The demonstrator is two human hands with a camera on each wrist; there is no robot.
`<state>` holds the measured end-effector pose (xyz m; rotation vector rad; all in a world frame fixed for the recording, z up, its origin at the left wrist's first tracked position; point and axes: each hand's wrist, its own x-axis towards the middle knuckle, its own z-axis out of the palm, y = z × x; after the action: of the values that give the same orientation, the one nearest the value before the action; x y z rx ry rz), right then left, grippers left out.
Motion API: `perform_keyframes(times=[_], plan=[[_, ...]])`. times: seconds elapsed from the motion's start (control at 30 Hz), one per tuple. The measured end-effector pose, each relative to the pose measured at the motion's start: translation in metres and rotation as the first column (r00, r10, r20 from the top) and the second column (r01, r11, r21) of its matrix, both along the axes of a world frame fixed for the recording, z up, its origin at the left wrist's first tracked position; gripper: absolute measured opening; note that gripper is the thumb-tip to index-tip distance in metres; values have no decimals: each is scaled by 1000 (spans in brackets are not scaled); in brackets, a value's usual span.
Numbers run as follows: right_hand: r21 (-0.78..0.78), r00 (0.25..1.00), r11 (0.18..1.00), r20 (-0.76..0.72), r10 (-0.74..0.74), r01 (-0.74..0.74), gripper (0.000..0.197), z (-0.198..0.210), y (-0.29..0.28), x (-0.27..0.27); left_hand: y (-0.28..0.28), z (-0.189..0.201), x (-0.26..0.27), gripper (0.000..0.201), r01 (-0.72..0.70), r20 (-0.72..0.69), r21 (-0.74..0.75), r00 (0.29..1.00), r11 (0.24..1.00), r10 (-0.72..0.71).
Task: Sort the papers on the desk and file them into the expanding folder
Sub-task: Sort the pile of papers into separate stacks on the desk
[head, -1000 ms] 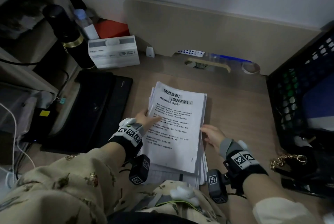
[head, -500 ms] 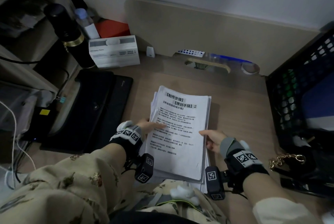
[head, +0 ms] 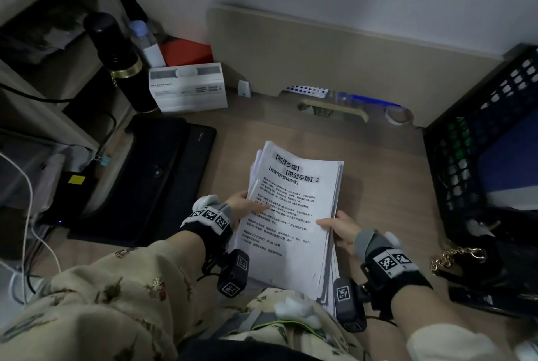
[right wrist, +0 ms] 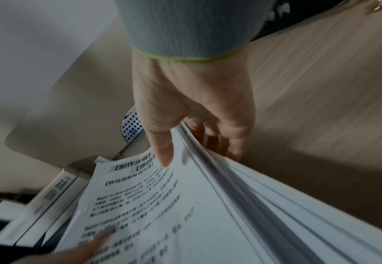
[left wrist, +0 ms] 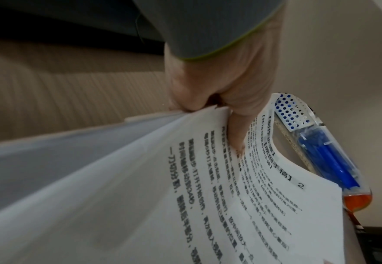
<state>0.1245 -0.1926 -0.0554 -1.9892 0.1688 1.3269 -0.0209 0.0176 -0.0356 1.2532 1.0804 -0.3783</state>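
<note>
The left hand (head: 243, 205) pinches the left edge of the stack of papers (head: 291, 215), thumb flat on the printed top sheet and fingers curled beneath; the right hand (head: 340, 229) grips the opposite edge the same way, thumb over, fingers under. Between the two hands the stack is lifted and bowed, its leaves fanned and uneven along the right-hand side. Outward from the left hand, just beyond the wrist, lies the black expanding folder (head: 139, 174), flat on the desk (head: 378, 186) and seemingly closed. Beyond the right hand stands a black mesh crate (head: 465, 142). The risk, as I judge it, is in the loose fan: a slackened thumb or a tilt toward the lap would let lower sheets slide out and mix the order. With the folder closed, one hand must let go, leaving the stack poorly supported.
</note>
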Motion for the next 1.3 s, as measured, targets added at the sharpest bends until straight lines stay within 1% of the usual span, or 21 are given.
perform_keyframes(times=[0.03, 0.07, 0.13, 0.2, 0.23, 0.3, 0.33, 0.37, 0.43, 0.5, 0.57, 0.63, 0.73, 0.8, 0.87, 0.9, 0.97, 1.07, 1.17, 1.27, 1.3], plan=[[-6, 1000, 1000, -5, -1, 1, 74, 2, 1, -3, 0, 0, 0, 25, -6, 7, 5, 1000, 1000, 6], [-7, 1000, 1000, 6, -1, 1, 80, 1, 0, -5, -1, 1, -1, 26, -19, 11, 11, 1000, 1000, 19], [-7, 999, 1000, 50, -9, 10, 86, 4, -2, -7, -3, 3, -3, 30, -39, 32, 31, 999, 999, 38], [0, 994, 1000, 107, -21, 21, 87, 9, -5, -6, -5, 5, -3, 35, -47, 75, 58, 996, 997, 42], [20, 991, 1000, 131, -23, 20, 81, 12, -6, -5, -6, 6, -3, 35, -61, 109, 64, 993, 996, 54], [117, 981, 993, 191, -39, 16, 55, 22, -4, -3, -7, 13, 0, 32, -101, 175, 71, 981, 992, 88], [181, 974, 983, 216, -67, 27, 44, 28, -3, -2, -8, 17, 2, 33, -126, 212, 72, 971, 989, 108], [240, 966, 969, 232, -114, 57, 40, 36, 0, -3, -8, 21, 6, 35, -153, 256, 71, 958, 986, 131], [361, 943, 925, 252, -217, 117, 37, 57, 6, -2, -8, 36, 13, 39, -211, 350, 61, 920, 976, 177], [441, 912, 889, 299, -279, 128, 29, 78, 13, 1, -8, 51, 21, 37, -263, 447, 59, 869, 963, 211], [502, 879, 859, 359, -314, 102, 24, 97, 18, 3, -7, 69, 30, 29, -295, 545, 96, 815, 951, 198], [585, 844, 807, 389, -370, 84, 23, 114, 20, 3, -7, 85, 35, 22, -319, 634, 147, 757, 936, 158], [655, 797, 747, 391, -461, 111, 27, 129, 20, -1, -11, 99, 36, 26, -345, 725, 164, 677, 924, 124], [673, 786, 725, 364, -499, 148, 30, 126, 19, -3, -13, 100, 33, 28, -352, 747, 178, 656, 919, 107], [646, 798, 738, 333, -503, 196, 25, 119, 17, -6, -15, 95, 29, 25, -338, 742, 189, 665, 922, 92], [631, 805, 745, 315, -503, 218, 26, 116, 16, -7, -15, 92, 27, 24, -332, 732, 192, 675, 923, 91], [635, 812, 737, 292, -505, 230, 27, 112, 15, -8, -16, 90, 23, 25, -311, 720, 191, 689, 931, 82], [640, 807, 727, 277, -522, 250, 24, 109, 16, -6, -17, 94, 20, 27, -297, 723, 153, 684, 943, 98], [649, 824, 721, 256, -506, 242, 23, 108, 18, -7, -15, 99, 18, 38, -325, 738, 110, 660, 939, 141], [694, 848, 690, 225, -480, 206, 20, 110, 19, -9, -10, 99, 17, 63, -370, 758, 66, 623, 927, 195], [709, 856, 679, 218, -468, 191, 18, 110, 19, -9, -7, 98, 17, 69, -385, 759, 57, 616, 921, 211]])
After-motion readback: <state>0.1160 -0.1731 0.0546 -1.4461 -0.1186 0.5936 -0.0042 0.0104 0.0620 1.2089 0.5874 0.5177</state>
